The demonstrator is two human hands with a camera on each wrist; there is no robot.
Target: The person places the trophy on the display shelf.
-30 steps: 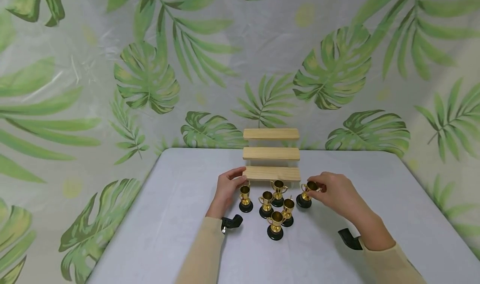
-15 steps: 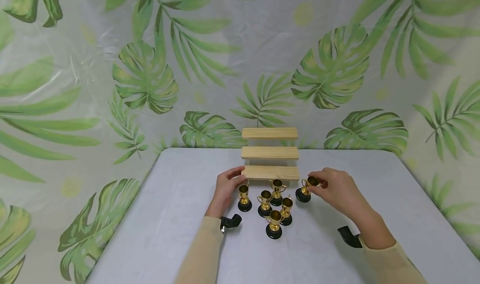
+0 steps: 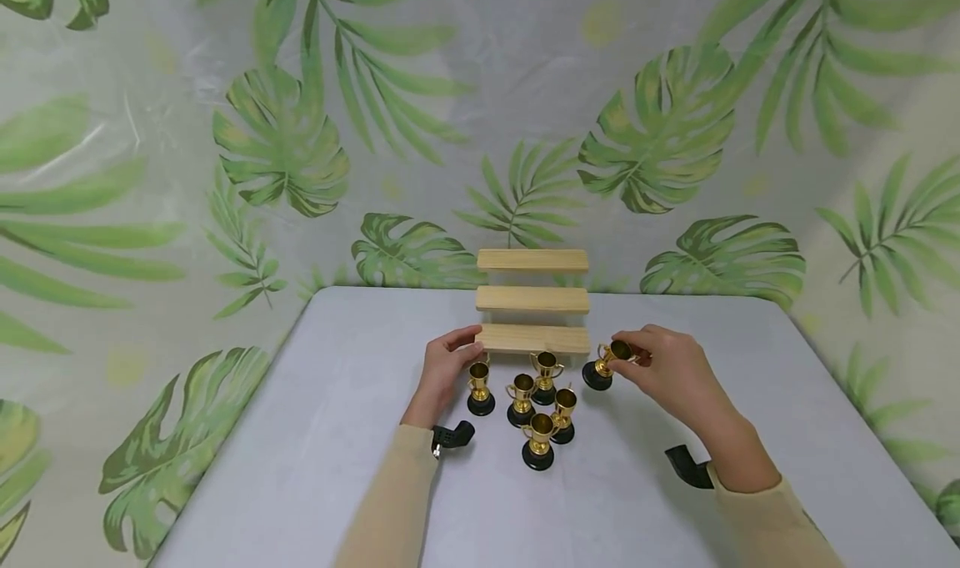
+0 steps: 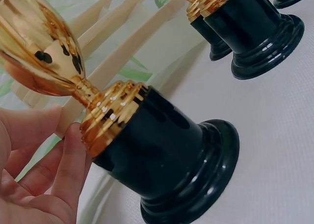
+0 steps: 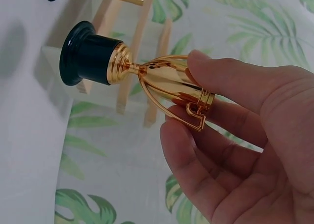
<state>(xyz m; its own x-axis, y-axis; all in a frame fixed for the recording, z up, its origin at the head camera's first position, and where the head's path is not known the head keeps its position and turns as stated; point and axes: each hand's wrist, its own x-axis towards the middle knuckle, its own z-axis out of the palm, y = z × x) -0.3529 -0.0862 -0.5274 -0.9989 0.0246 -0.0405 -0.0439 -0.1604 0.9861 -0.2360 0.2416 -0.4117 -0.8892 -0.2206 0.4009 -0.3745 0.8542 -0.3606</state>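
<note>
Trophy cup (image 5: 171, 80) between right fingers (image 5: 184, 153)

Five cups (image 3: 539, 428) are standing before the rack (image 3: 533, 299) on the table (image 3: 360, 401).
Behind the rack, the backdrop (image 3: 525, 92) is hanging. The left hand (image 3: 441, 374) is pinching the lowest plank's (image 3: 533, 339) left end, just behind the leftmost cup (image 3: 479, 391); the other four are clustering right of that one. Right of these, the right hand (image 3: 671, 372) is holding a sixth cup (image 5: 169, 77).
</note>
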